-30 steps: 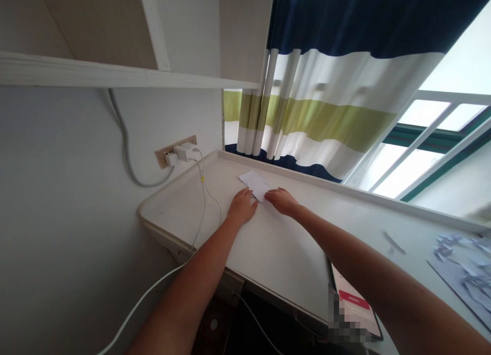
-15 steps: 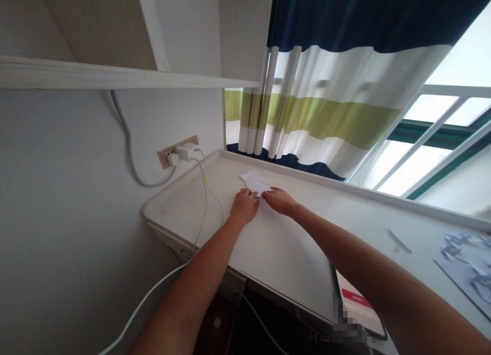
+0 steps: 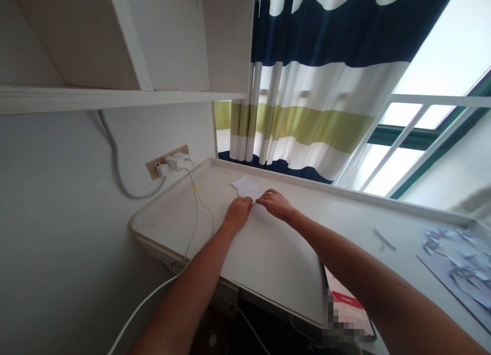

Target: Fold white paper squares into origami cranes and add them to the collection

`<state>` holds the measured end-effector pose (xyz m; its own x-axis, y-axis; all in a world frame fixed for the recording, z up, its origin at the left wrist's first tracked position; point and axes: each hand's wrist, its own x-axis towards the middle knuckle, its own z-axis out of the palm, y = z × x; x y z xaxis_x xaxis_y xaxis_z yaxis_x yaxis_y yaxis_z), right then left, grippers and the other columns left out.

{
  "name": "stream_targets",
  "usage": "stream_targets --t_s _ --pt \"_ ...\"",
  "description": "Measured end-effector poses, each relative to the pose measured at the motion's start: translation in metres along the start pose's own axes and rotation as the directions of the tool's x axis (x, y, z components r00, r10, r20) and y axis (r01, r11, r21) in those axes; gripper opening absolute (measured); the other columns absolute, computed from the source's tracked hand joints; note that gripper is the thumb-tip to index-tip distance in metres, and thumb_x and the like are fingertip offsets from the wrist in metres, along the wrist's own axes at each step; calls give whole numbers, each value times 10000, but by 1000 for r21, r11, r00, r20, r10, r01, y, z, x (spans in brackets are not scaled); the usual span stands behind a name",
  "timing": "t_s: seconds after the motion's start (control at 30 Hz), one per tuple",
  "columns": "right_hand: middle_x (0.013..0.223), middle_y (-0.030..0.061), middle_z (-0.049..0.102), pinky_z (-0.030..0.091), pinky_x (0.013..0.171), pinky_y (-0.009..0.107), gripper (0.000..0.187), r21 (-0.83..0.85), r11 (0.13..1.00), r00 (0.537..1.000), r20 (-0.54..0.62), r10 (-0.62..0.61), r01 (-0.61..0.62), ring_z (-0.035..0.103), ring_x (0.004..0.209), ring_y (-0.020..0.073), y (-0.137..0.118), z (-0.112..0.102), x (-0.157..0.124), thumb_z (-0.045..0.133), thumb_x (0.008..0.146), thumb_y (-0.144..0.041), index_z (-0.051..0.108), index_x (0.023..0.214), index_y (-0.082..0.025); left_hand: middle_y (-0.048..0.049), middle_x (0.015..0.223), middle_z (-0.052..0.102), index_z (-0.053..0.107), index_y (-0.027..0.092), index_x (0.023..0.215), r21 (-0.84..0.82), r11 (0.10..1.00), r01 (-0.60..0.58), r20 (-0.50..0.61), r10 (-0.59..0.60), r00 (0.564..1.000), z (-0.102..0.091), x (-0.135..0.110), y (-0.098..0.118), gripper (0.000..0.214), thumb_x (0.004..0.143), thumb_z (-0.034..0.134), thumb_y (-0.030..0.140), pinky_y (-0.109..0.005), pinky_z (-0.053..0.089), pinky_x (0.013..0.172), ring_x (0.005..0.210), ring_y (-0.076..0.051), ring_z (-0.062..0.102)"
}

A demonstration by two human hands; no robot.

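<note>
**Down on a folded white sheet [image 3: 246, 187]**

Nearest, at the front edge of the white desk [image 3: 169, 214], lies a tablet [image 3: 347, 304], partly blurred, a red bar on its screen. The sheet sits toward the desk's back edge. The left hand [image 3: 238, 213] rests on its near corner, and the right hand [image 3: 275, 204] arches over its side, fingers curved – neither looks closed, though a light pinch is hard to rule out from here. Beyond, a white charger [image 3: 175, 162] sits in a wall socket, and a striped curtain [image 3: 314, 89] hangs behind the desk.
</note>
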<state>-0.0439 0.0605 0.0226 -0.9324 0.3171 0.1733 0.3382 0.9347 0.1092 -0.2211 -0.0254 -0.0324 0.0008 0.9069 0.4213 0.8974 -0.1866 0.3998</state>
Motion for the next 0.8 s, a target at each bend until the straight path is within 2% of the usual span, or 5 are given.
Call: stream_targets --t_s 0.2,0.33,0.43,0.5,0.8 --pt "1152 149 750 390 1096 423 327 14 1000 998 -53 16 -15 673 1111 252 10 -9 -9 456 1009 -148 679 1249 -158 -108 1079 765 753 218 1000 -141 985 103 -30 -108 994 -1 -1 0 215 961 542 205 -405 389 1120 1106 -253 665" --pt "1362 192 650 399 1119 510 489 243 936 942 -156 298 -256 610 1257 321 13 -4 -9 597 980 -352 532 1418 -147 -108 972 777 764 225 932 -306 919 247 -125 -296 947 0 -1 -3 158 921 618 286 -444 476 988 1019 -290 696" --pt "1312 199 678 501 1024 505 574 612 675 810 -93 579 -412 676 1158 309 12 4 -6 682 918 -412 518 1403 -153 -81 881 777 749 203 874 -559 775 293 -172 -454 874 3 2 -5 175 855 708 372 -395 543 853 885 -257 722" --pt "1219 192 726 562 939 444 465 774 495 771 -15 637 -394 719 1070 277 11 8 -2 666 925 -391 590 1312 -143 -68 814 766 725 173 841 -700 656 280 -154 -522 839 5 5 -6 263 807 748 432 -354 573 751 767 -219 720" --pt "1041 115 785 572 844 378 274 851 411 689 -83 720 -326 738 931 249 8 15 20 679 849 -360 725 1020 -151 -24 711 693 647 147 812 -923 328 199 -40 -598 800 2 7 -7 499 608 868 544 -280 570 559 593 -135 643"
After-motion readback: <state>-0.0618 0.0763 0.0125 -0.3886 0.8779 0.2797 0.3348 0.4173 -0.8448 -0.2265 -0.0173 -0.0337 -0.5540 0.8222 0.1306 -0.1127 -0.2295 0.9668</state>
